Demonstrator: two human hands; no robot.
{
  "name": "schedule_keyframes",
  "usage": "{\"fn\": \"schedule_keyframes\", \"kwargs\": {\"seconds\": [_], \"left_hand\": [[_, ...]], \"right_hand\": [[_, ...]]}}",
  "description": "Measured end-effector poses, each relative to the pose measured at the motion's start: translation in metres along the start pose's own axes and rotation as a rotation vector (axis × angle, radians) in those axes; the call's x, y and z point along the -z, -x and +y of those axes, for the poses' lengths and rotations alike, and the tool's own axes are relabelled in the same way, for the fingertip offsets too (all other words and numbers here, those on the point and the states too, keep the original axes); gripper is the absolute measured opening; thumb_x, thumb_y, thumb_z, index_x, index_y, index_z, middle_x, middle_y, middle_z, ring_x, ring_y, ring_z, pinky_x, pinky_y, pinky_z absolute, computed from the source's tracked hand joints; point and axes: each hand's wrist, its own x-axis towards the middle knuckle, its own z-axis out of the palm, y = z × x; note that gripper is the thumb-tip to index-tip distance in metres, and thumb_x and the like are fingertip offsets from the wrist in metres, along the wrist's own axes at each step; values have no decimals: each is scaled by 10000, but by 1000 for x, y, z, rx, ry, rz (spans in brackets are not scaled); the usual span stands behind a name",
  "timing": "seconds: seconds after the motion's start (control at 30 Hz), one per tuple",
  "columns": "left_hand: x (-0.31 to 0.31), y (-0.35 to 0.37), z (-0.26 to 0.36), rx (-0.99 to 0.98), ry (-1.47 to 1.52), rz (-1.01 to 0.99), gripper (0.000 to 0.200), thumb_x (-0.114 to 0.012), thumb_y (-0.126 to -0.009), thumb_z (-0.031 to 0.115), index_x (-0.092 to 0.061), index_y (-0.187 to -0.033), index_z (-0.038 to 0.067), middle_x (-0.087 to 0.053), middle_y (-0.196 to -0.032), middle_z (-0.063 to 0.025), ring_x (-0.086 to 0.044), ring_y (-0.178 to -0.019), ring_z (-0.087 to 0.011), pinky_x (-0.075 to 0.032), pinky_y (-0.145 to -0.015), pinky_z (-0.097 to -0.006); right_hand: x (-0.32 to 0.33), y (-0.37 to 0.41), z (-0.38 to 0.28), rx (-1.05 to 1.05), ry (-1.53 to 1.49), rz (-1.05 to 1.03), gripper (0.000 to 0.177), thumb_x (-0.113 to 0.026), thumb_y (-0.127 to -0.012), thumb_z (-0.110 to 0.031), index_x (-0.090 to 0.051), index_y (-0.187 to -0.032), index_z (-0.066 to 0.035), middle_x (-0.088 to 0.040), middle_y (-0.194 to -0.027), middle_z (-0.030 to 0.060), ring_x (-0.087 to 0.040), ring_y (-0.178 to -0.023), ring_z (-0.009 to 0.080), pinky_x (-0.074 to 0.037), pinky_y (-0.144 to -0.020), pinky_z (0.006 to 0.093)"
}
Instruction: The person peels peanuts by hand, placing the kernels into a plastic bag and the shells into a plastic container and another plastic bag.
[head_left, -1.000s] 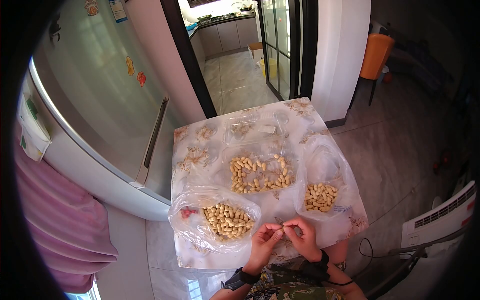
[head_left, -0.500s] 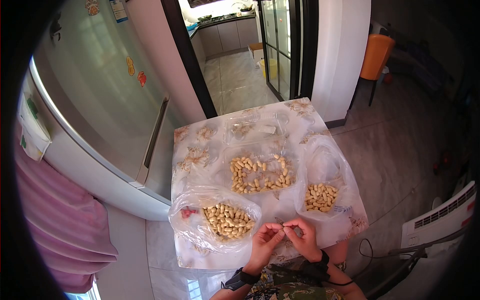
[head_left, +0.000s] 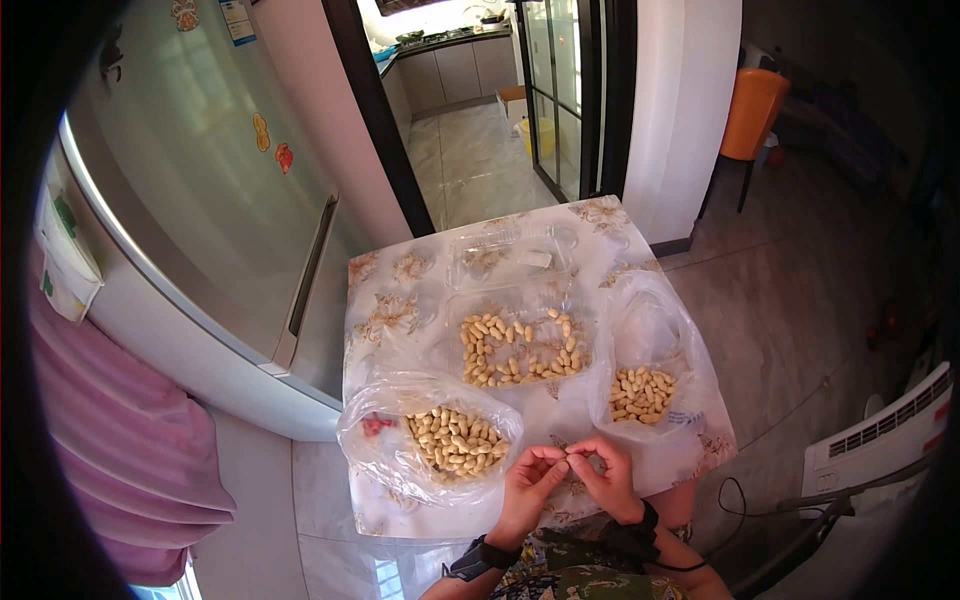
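My left hand [head_left: 532, 484] and my right hand [head_left: 607, 477] meet above the table's near edge, thumbs and index fingers pinched together. Whatever lies between the fingertips is too small to make out. Just left of my left hand, a clear plastic bag [head_left: 375, 462] lies open around a heap of unshelled peanuts [head_left: 455, 443]. Ahead of both hands, a clear plastic tray [head_left: 540, 347] holds more peanuts, gathered mostly along its sides. To the right, a white plastic bag [head_left: 640, 305] stands open with a smaller pile of peanuts [head_left: 642, 395] in it.
A floral tablecloth [head_left: 385, 318] covers the small table. The tray's clear lid [head_left: 510, 258] lies at the far side. A fridge [head_left: 220, 190] stands close on the left, a white appliance [head_left: 880, 430] at the right. Beyond, a glass door [head_left: 555, 100] and an orange chair [head_left: 754, 112].
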Motion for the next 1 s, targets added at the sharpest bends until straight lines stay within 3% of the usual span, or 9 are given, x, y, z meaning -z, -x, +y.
{"fn": "schedule_keyframes", "kwargs": {"seconds": [0.4, 0.6, 0.67, 0.77, 0.83, 0.9, 0.97, 1.0], "left_hand": [[-1, 1, 3, 9, -1, -6, 151, -617, -925, 38, -584, -1072, 32, -623, -1007, -14, -575, -933, -83, -465, -858, -229], [-4, 5, 8, 4, -22, 8, 141, -584, -942, 45, -587, -1081, 20, -630, -1000, -24, -582, -925, -91, -467, -860, -234], [-1, 13, 11, 121, -38, -25, 95, -573, -940, 38, -589, -1026, -1, -627, -963, -64, -578, -869, -134, -472, -827, -271], [-1, 31, 24, 101, 31, -190, 74, -559, -934, 12, -592, -999, -1, -615, -919, -85, -567, -830, -153, -470, -793, -279], [-8, 39, 48, 45, -4, -210, 52, -579, -919, 16, -599, -964, -1, -601, -869, -100, -568, -803, -166, -476, -753, -289], [-5, 43, 67, -224, -74, -201, 86, -650, -897, 89, -614, -919, 14, -603, -844, -101, -575, -776, -172, -481, -700, -292], [7, 44, 79, -384, -111, -74, 205, -731, -852, 215, -625, -886, 43, -604, -822, -100, -582, -734, -169, -477, -654, -274], [12, 44, 87, -423, -141, -2, 185, -726, -853, 187, -620, -882, 37, -600, -830, -94, -576, -730, -160, -475, -653, -267]], "right_hand": [[0, 0, 1, 2, 2, -4, 112, -664, -860, -71, -660, -951, -5, -661, -824, 76, -625, -760, 147, -490, -699, 273], [-1, 1, 1, -18, -44, 23, 121, -609, -916, -100, -658, -969, -4, -656, -815, 68, -617, -755, 135, -487, -696, 271], [1, 1, 0, -72, -157, 3, 169, -556, -961, -134, -647, -991, 5, -646, -809, 45, -599, -749, 109, -479, -691, 255], [3, 1, -4, -133, -229, -13, 200, -528, -982, -155, -636, -1006, 12, -633, -805, 28, -581, -743, 88, -468, -684, 237], [2, 3, -2, -132, -236, -15, 199, -529, -981, -154, -635, -1006, 13, -630, -802, 27, -578, -741, 86, -464, -679, 232], [0, 2, 1, -126, -246, -22, 199, -530, -981, -154, -634, -1006, 13, -627, -799, 27, -576, -739, 83, -461, -675, 227], [0, 3, 5, -114, -204, -20, 192, -530, -978, -147, -634, -1003, 13, -619, -786, 24, -570, -731, 83, -456, -668, 229], [0, 3, 5, -112, -205, -20, 192, -530, -978, -147, -634, -1003, 13, -619, -786, 24, -570, -731, 83, -456, -668, 229]]}}
